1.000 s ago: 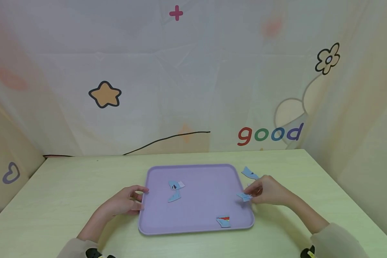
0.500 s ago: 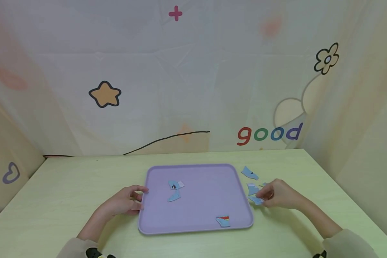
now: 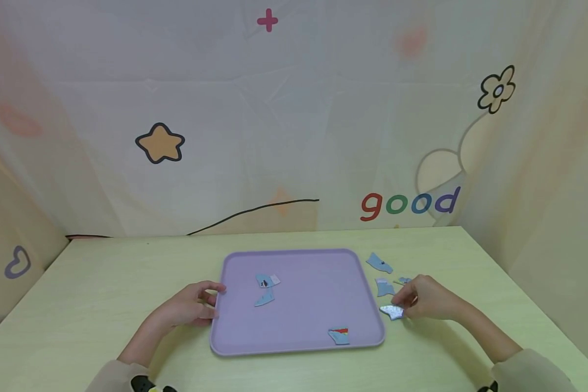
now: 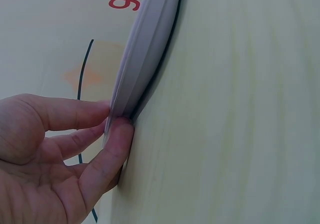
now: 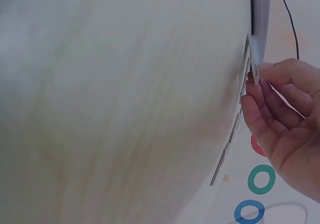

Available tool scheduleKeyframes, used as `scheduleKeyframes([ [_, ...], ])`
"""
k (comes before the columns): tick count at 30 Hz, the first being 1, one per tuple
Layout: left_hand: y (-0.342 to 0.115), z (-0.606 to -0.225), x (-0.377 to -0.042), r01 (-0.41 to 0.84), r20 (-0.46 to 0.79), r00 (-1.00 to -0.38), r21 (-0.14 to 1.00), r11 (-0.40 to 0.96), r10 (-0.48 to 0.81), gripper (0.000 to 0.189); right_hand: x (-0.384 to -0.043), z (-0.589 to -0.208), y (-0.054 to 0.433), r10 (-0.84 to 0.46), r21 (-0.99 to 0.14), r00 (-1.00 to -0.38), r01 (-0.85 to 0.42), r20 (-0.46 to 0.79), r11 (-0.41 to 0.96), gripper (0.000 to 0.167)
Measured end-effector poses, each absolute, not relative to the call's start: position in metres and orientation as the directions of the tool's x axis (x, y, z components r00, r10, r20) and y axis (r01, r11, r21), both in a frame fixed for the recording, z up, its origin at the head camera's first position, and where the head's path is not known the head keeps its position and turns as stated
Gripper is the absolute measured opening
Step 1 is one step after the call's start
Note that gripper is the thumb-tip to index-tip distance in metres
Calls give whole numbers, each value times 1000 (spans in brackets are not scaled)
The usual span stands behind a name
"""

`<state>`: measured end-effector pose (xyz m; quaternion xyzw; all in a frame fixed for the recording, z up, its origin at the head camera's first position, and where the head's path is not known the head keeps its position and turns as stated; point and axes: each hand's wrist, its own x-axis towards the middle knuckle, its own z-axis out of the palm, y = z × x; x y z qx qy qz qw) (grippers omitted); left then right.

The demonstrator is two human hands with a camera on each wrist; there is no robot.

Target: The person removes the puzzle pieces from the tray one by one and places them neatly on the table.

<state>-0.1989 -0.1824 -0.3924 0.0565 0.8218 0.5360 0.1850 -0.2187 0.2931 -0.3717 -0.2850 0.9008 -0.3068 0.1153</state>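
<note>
My right hand (image 3: pixel 428 298) is just past the right side of the purple tray (image 3: pixel 304 316), pinching a puzzle piece (image 3: pixel 391 312) whose face looks pale and shiny. In the right wrist view that piece (image 5: pixel 254 59) stands tilted between thumb and fingertips. My left hand (image 3: pixel 190 306) holds the tray's left edge; the left wrist view has its thumb and fingers on either side of the rim (image 4: pixel 142 59). On the tray lie a light-blue piece with a white corner (image 3: pixel 268 281), a plain blue piece (image 3: pixel 264 298) and a blue piece with a red stripe (image 3: pixel 338 336).
Right of the tray, on the pale wooden table (image 3: pixel 127 283), lie a blue piece with a dark mark (image 3: pixel 379 263), another blue piece (image 3: pixel 385 287) and one partly behind my right hand (image 3: pixel 404 280). A printed curtain (image 3: pixel 284 125) closes off the back and sides.
My right hand has moved right, off the tray's edge, with the puzzle piece. The piece has tilted, its face turning from blue to shiny pale. My left hand stays put.
</note>
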Motion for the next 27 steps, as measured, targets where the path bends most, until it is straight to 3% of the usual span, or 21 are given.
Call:
scheduleKeyframes([
  [8, -182, -393, -200, -111, -246, -927, 901, 420, 284, 49, -220, -373, 296, -596, -621, -802, -456, -23, 638, 16],
  [18, -182, -392, -199, -110, -245, -924, 904, 412, 292, 50, -216, -370, 287, -599, -741, -801, -396, -11, 542, 24],
  [27, -183, -393, -199, -109, -246, -925, 903, 416, 291, 50, -213, -368, 268, -619, -774, -785, -399, 11, 492, 24],
])
